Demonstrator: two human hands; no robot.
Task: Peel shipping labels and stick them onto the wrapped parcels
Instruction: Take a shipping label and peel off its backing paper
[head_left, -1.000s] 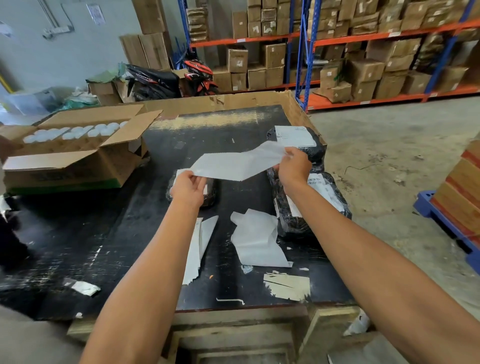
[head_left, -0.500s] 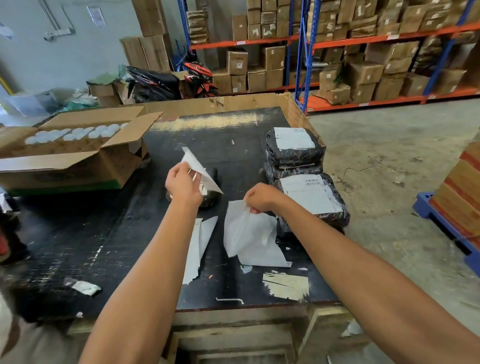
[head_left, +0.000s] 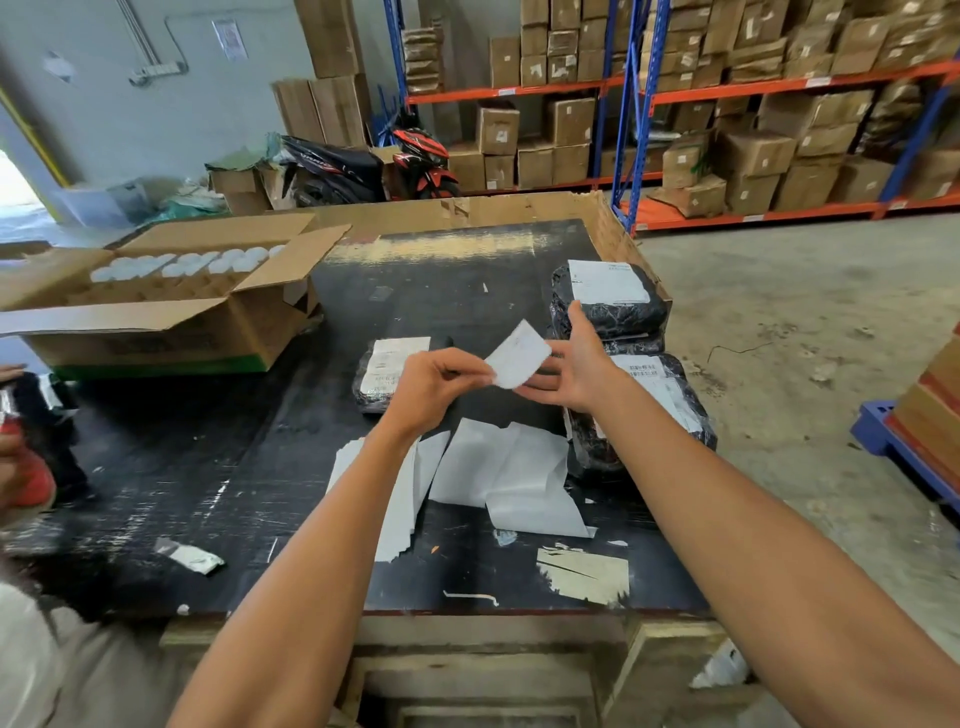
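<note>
Between two hands (head_left: 514, 374) (one label (head_left: 518, 354))

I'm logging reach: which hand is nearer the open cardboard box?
Left. The left hand is right of the open cardboard box, pinching a label; the right hand is farther right, beside the stacked parcels.

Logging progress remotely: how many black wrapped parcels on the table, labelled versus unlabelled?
Labelled, label visible: 3 — small parcel, top of stack, front right parcel.
No label visible: 1 — middle parcel, mostly hidden.
Total: 4
</note>
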